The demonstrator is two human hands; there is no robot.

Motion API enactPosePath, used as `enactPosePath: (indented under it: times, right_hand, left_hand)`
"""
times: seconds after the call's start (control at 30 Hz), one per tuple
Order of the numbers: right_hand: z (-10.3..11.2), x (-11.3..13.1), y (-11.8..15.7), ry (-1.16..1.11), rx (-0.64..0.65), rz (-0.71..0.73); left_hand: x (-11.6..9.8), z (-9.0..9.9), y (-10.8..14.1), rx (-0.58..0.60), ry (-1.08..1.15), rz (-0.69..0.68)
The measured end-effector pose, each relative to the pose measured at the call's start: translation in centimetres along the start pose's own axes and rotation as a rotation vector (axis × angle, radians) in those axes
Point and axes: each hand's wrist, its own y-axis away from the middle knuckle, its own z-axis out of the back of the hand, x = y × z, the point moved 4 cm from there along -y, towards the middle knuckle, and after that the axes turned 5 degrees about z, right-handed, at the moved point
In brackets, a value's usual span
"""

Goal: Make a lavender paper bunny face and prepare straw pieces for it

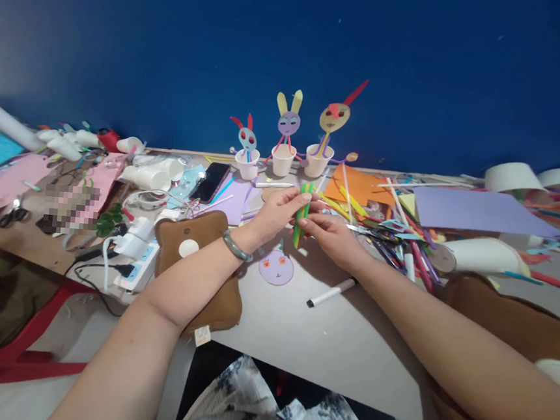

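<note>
Above the table, my left hand (285, 205) and my right hand (327, 235) pinch a small bundle of green and yellow strips (302, 217) between them. The bundle stands nearly upright; I cannot tell its material. Just below lies a round lilac paper face (276, 268) with orange eyes and a small drawn mouth. A white marker (330, 293) with a dark tip rests on the table below my right hand. Behind my hands, three paper figures rise from white cups: a pale one with red ears (247, 139), a purple one with yellow ears (289, 124) and a tan one (334, 118).
A brown cushion (215, 276) lies under my left forearm, beside a power strip (138, 266) with cables. A phone (210, 182) and scissors (14, 212) lie to the left. Pens (420, 261), orange paper (360, 184) and purple paper (480, 211) crowd the right. Another person sits at far left.
</note>
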Motion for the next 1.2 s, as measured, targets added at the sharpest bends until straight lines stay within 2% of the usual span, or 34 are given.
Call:
enactPosePath:
  times: [0.17, 0.33, 0.8, 1.2]
  right_hand:
    - [0.0, 0.3, 0.0, -0.011, -0.008, 0.014]
    - [0.0, 0.4, -0.1, -0.043, -0.015, 0.008]
    - [-0.3, 0.0, 0.0, -0.148, 0.029, -0.039]
    - [-0.7, -0.9, 0.0, -0.187, 0.121, -0.065]
  left_hand:
    - [0.2, 0.1, -0.2, -0.024, 0.003, -0.028]
    - [-0.2, 0.0, -0.1, 0.002, 0.034, -0.052]
    - [-0.1, 0.1, -0.1, -0.063, 0.045, -0.018]
    - [0.2, 1.0, -0.6, -0.085, 0.031, -0.054]
